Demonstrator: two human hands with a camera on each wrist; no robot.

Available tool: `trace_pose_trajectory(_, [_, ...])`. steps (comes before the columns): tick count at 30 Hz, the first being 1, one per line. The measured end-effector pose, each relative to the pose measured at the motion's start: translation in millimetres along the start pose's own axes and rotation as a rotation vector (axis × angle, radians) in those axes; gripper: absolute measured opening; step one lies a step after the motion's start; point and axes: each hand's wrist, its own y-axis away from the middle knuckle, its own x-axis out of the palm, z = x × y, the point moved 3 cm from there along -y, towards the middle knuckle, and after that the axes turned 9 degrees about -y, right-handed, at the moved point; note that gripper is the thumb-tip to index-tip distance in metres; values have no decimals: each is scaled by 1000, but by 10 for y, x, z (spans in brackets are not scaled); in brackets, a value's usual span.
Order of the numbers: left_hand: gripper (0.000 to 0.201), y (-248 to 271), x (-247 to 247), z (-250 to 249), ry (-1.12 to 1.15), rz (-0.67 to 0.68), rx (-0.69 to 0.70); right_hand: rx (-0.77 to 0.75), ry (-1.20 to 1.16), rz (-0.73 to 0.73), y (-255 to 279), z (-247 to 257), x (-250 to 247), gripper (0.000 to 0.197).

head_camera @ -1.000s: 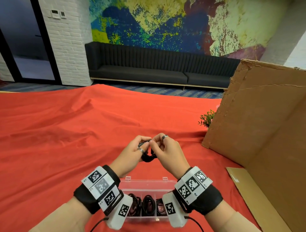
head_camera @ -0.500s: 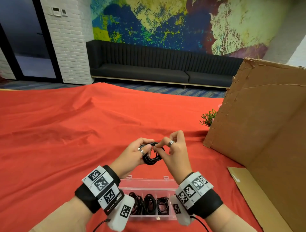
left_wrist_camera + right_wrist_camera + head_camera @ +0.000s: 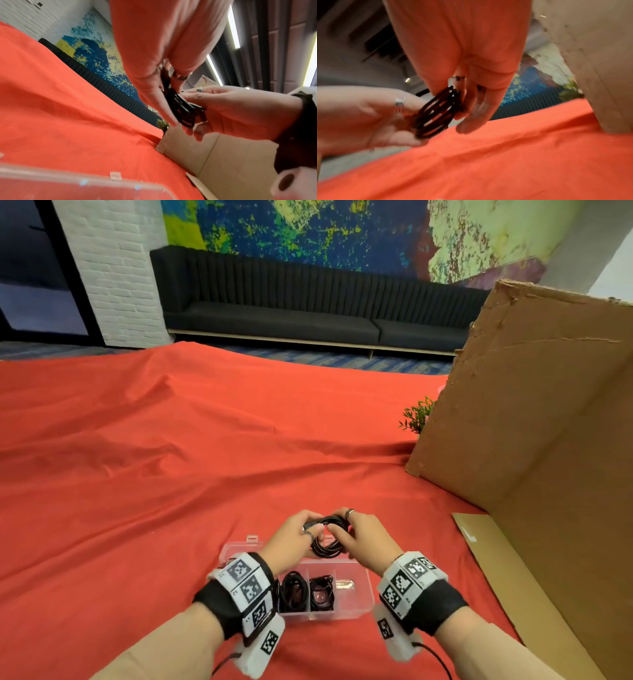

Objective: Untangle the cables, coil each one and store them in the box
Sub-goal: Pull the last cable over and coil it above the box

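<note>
A small coil of black cable (image 3: 327, 537) hangs just above the far side of the clear plastic box (image 3: 356, 607). Both hands hold it: my left hand (image 3: 296, 537) pinches its left side and my right hand (image 3: 363, 537) pinches its right side. The left wrist view shows the black cable coil (image 3: 181, 109) between my left hand's fingers (image 3: 159, 105) and the right hand (image 3: 231, 111). In the right wrist view the cable coil (image 3: 435, 115) sits between both hands, blurred. Two compartments of the box hold coiled black cables (image 3: 293, 594); its right compartment holds no coil.
The red cloth (image 3: 171, 474) covers the whole table. A large cardboard sheet (image 3: 534, 422) stands at the right, with a flat cardboard piece (image 3: 513, 577) at its foot. A small green plant (image 3: 418, 416) peeks out behind it. The box lid (image 3: 68, 188) lies open.
Both hands have come down and toward me with the coil, from over the cloth beyond the box to just above the box. The head view has tilted, so the box shows more fully.
</note>
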Motion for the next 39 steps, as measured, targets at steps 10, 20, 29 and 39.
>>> trace_pose_trajectory(10, [16, 16, 718, 472, -145, 47, -113, 482, -742, 322, 172, -899, 128, 28])
trace_pose_trajectory(20, [51, 18, 918, 594, -179, 182, -207, 182, 82, 36, 111, -962, 35, 25])
trace_pose_trajectory(29, [52, 54, 843, 661, -275, 202, -189, 9, 489, 122, 150, -836, 217, 21])
trace_pose_trajectory(39, [34, 19, 954, 700, -667, 305, -79, -66, 533, 108, 244, -895, 436, 22])
